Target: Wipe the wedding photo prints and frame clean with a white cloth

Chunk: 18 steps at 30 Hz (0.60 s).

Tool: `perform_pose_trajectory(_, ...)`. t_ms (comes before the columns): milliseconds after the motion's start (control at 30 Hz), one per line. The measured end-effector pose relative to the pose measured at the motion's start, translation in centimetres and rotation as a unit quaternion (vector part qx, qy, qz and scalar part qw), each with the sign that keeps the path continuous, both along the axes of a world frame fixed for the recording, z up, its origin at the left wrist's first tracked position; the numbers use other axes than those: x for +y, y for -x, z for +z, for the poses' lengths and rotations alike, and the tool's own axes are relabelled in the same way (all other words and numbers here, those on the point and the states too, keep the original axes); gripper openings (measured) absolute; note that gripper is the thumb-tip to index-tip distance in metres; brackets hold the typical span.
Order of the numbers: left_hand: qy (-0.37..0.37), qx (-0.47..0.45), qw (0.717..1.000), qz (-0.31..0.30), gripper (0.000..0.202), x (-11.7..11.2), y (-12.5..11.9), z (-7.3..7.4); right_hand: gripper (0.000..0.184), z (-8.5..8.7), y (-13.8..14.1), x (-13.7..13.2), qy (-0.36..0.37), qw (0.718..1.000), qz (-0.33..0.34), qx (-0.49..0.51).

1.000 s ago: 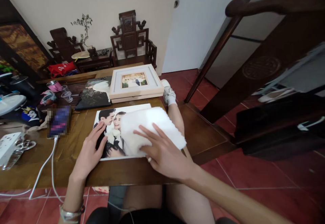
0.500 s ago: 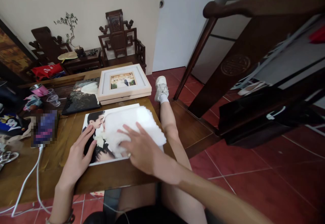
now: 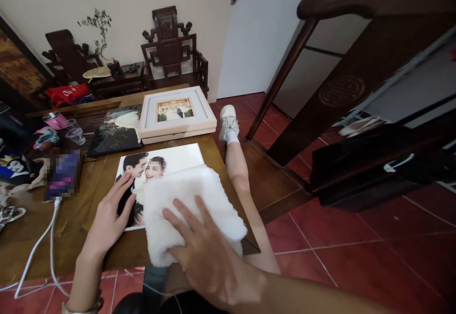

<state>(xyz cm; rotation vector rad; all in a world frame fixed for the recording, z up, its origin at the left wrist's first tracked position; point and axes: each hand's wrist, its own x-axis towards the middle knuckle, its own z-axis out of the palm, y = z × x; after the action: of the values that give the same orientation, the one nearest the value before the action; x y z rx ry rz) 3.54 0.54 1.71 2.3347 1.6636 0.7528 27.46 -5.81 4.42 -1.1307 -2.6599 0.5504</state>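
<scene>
A photo print (image 3: 185, 155) of a couple in wedding dress lies on the wooden table. My left hand (image 3: 109, 216) rests on its left edge, fingers stretched out and thumb apart. Over the print's lower right part is a folded white fluffy cloth (image 3: 192, 183), which hides that area and hangs a little past the table's near edge. My right hand (image 3: 210, 252) lies flat on top of the cloth with its fingers spread, pressing on it rather than visibly gripping it.
Behind the print are stacked light wood frames (image 3: 178, 112) and a dark photo panel (image 3: 116, 136). A phone (image 3: 63, 176) with a white cable (image 3: 52, 238), a pink cup (image 3: 55, 120) and clear cups stand left. A dark wooden chair (image 3: 292, 95) is at right.
My right hand and the white cloth have slid toward me and slightly right, uncovering the upper part of the print. My left hand stays in place.
</scene>
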Motion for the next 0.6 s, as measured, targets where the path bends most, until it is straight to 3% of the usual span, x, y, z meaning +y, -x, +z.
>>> perform_pose_trajectory(133, 0.003, -0.011, 1.0, 0.0, 0.049, -0.1, -0.1, 0.0, 0.031, -0.3, -2.3, 4.7, -0.024, 0.998, 0.014, 0.048)
perform_pose_trajectory(233, 0.005, -0.02, 1.0, 0.0, 0.048, -0.3, -0.1, 0.0, 0.037, -0.9, -3.7, 9.3, -0.072, 0.994, -0.047, 0.062)
perform_pose_trajectory(333, 0.014, -0.024, 1.0, 0.004, 0.047, -0.5, -0.1, 0.1, 0.036, -1.2, -3.8, 11.0, -0.107, 0.987, -0.113, 0.038)
perform_pose_trajectory(467, 0.02, -0.025, 0.999, 0.01, 0.048, -0.6, -0.1, 0.0, 0.036, -1.2, -2.2, 7.2, -0.094, 0.988, -0.126, 0.008)
perform_pose_trajectory(600, 0.024, -0.02, 0.999, 0.011, 0.048, -0.4, 0.0, -0.1, 0.024, -0.6, -0.8, 1.7, -0.023, 0.999, -0.035, -0.014)
